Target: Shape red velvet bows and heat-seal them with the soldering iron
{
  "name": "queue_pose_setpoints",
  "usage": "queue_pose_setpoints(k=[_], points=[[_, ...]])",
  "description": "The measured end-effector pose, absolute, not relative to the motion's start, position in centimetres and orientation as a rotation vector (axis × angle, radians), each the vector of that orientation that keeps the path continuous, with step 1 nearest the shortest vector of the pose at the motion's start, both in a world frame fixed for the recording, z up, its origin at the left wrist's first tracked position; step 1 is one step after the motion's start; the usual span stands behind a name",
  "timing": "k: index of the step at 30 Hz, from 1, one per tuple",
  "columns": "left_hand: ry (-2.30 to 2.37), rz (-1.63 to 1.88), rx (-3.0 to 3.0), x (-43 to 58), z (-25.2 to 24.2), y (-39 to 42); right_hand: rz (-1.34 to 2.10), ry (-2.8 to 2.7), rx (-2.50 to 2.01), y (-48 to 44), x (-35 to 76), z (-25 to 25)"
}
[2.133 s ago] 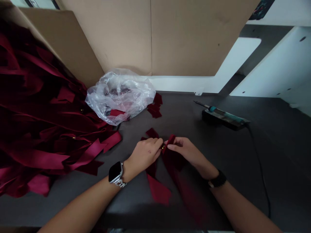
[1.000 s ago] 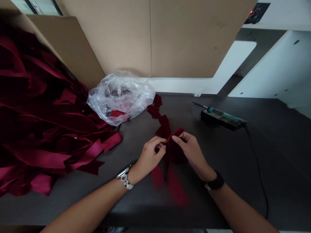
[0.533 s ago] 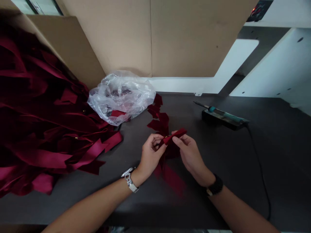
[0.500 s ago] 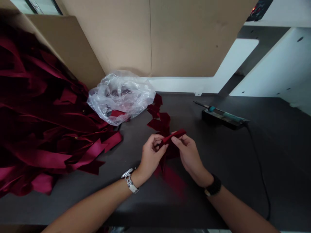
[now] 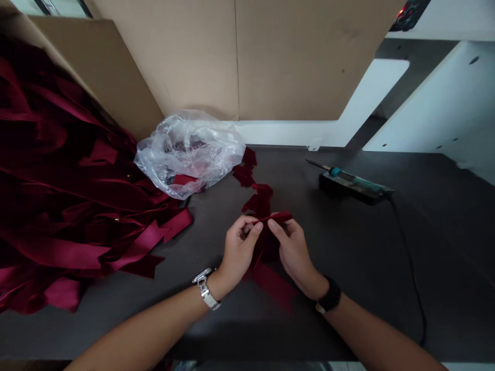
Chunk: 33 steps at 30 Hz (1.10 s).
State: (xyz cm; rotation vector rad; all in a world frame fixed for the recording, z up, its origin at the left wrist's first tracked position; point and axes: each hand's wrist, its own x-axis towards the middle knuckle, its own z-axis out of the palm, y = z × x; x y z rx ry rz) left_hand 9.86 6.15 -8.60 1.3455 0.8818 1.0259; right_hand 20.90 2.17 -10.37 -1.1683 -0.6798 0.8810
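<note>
My left hand pinches a dark red velvet ribbon between thumb and fingers, near the middle of the table. On the same ribbon, my right hand is closed too, its thumb almost touching the left thumb. The ribbon is folded at the top between my fingertips, and its blurred tails hang down toward me. How the fold lies behind my fingers is hidden. Just beyond my hands, more dark red velvet pieces lie on the dark table.
A big heap of red ribbons covers the left side. A clear plastic bag with red pieces inside sits at the back. On the right, a soldering iron rests on a black holder, its cord running forward. Cardboard stands behind.
My right hand has shifted slightly left, bringing both thumbs closer together. The folded ribbon top now lies flatter, and the velvet just beyond my hands has changed shape.
</note>
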Motion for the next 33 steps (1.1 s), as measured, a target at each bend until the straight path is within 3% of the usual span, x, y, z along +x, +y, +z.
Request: queue_pose_setpoints(k=[33], points=[[0.733,0.95,1.017,9.4,-8.6,7.6,1.307,-0.538,-1.041,2.5,23.0,-8.5]])
